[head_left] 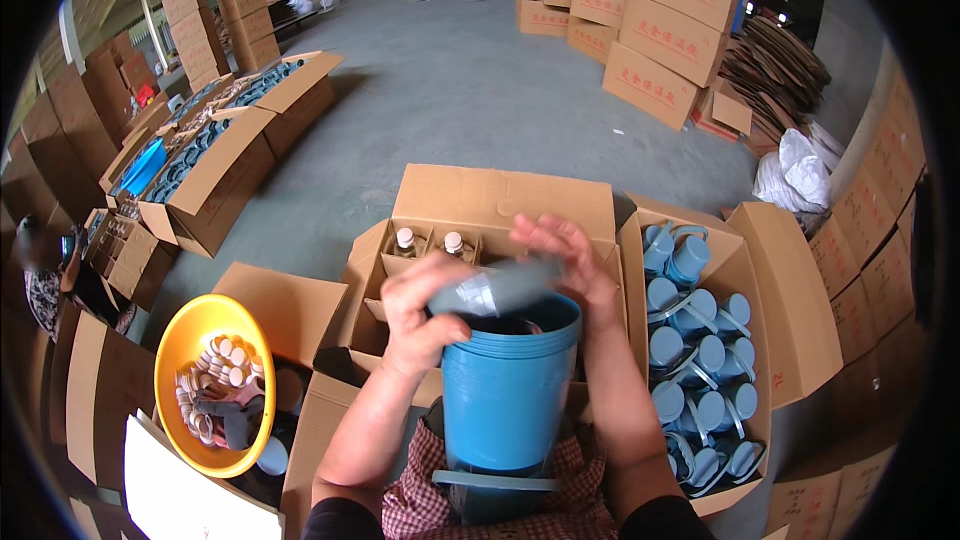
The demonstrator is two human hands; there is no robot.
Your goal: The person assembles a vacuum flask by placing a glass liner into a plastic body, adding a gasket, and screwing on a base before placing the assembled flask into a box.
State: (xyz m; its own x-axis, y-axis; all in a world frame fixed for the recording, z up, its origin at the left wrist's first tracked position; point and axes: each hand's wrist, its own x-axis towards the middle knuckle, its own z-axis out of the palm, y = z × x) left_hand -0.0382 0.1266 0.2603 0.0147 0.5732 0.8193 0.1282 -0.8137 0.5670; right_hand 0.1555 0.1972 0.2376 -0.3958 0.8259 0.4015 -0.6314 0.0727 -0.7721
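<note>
A blue cylindrical jug body (pixel 505 400) stands upright in front of my lap, its wide open rim facing up and something dark inside. Below it a flat blue-grey bar, perhaps a handle (pixel 495 482), sticks out across my checked apron (pixel 420 485). My left hand (pixel 420 310) grips a round grey-blue lid-like piece (pixel 495 287), tilted above the rim and smeared by motion. Beside the rim on the right, my right hand (pixel 575 255) has its fingers stretched out, with nothing visible in them. Whether its palm touches the jug body I cannot tell.
Behind my hands, a divided carton (pixel 505 195) holds clear bottles with white caps. At right, an open carton (pixel 800 310) contains several blue jugs. A yellow basin (pixel 170 360) of caps stands left. Boxes (pixel 650 85) are stacked farther off; a person (pixel 80 280) sits far left.
</note>
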